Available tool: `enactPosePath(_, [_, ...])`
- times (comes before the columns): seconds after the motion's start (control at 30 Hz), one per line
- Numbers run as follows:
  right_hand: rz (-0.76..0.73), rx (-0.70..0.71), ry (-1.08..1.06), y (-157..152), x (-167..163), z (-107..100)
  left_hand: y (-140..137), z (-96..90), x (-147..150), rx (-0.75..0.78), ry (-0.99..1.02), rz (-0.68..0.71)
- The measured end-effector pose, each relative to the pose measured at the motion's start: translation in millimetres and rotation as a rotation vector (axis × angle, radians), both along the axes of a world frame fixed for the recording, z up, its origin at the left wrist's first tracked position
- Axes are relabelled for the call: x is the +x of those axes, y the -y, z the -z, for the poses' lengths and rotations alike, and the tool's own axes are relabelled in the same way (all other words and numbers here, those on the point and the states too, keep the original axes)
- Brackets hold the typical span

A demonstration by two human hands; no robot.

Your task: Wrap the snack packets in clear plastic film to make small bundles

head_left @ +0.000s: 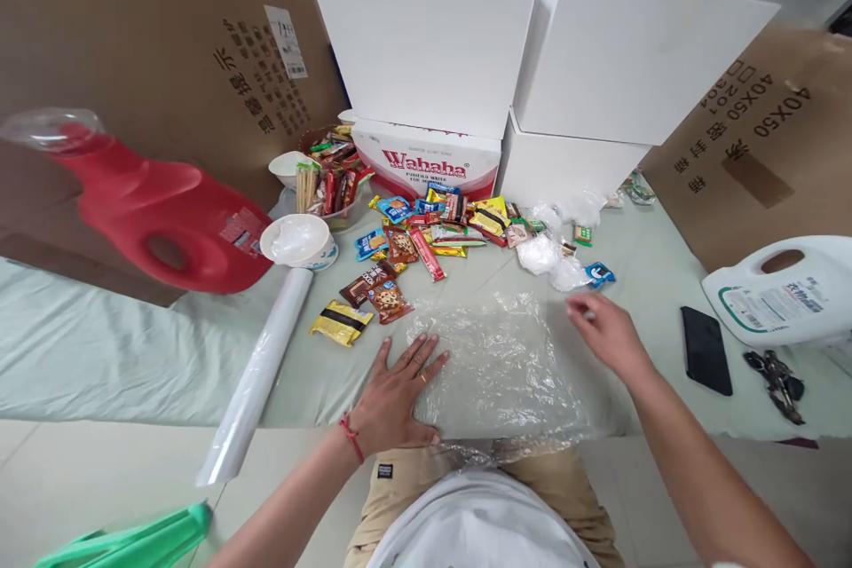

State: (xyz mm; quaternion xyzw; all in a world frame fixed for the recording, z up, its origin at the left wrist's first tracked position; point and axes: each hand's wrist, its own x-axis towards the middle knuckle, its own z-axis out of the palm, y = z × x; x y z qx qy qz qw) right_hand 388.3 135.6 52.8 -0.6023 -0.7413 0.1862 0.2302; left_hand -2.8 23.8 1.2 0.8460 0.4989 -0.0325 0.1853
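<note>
White shirt [453, 519] and tan trousers [373, 501] nearest camera, person right up against the table [333, 390]. Clear plastic sheet [493, 355] lies crinkled on the table straight ahead, near edge hanging over toward the lap. Left hand [399, 395] rests flat on the sheet's left side, fingers spread wide; probably works as a weight, since film this thin would slide or curl. Right hand [609, 333] is by the sheet's far right corner, fingers curled, thumb close to index; can't tell if any plastic is pinched. Its spot opposite the left would suit tugging the sheet flat.

Wrapped snacks [426, 231] heaped just beyond, handy for both hands; whitish plastic bundles [542, 253] beside them, right side. Plastic roll [256, 382] at left, near end jutting past the table edge, likely just too long; bowl [319, 253] at its far end. Phone [706, 351] and keys [778, 382] near the white jug [792, 293], presumably put aside to stay out of the way.
</note>
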Motion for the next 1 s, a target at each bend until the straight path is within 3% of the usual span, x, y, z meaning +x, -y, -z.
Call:
enactPosePath(0.07, [-0.090,0.039,0.262,-65,-37,-19,-2,-6.5,4,-0.066,-0.043,-0.014])
enactPosePath(0.13, [-0.126,-0.034,0.549,-122,-74,-28,-3,-12.1,6,-0.120,-0.075,-0.034])
enactPosePath(0.2, [-0.139,-0.105,0.614,-165,-104,-27,-4,-16.0,8,-0.161,-0.089,-0.049])
enactPosePath(0.3, [-0.118,-0.201,0.656,-198,-129,-21,-4,-18.1,8,-0.183,-0.078,-0.062])
enactPosePath(0.43, [-0.065,-0.190,0.690,-195,-120,-30,-3,-15.7,6,-0.181,-0.046,-0.064])
enactPosePath(0.5, [-0.045,-0.079,0.637,-178,-101,-41,-2,-13.2,3,-0.162,-0.022,-0.056])
enactPosePath(0.6, [-0.040,0.094,0.305,-139,-67,-51,-1,-8.6,0,-0.120,0.015,-0.043])
enactPosePath(0.7, [-0.076,0.055,0.025,-105,-50,-46,0,-5.1,-2,-0.102,0.028,-0.034])
enactPosePath(0.8, [-0.114,0.025,0.179,-102,-64,-31,0,-3.6,-3,-0.093,0.031,-0.029])
enactPosePath(0.9, [-0.091,-0.088,0.513,-129,-95,-18,0,-3.2,-2,-0.074,0.034,-0.029])
enactPosePath(1.0, [-0.068,-0.207,0.648,-160,-120,-14,1,-3.3,-1,-0.067,0.044,-0.032])
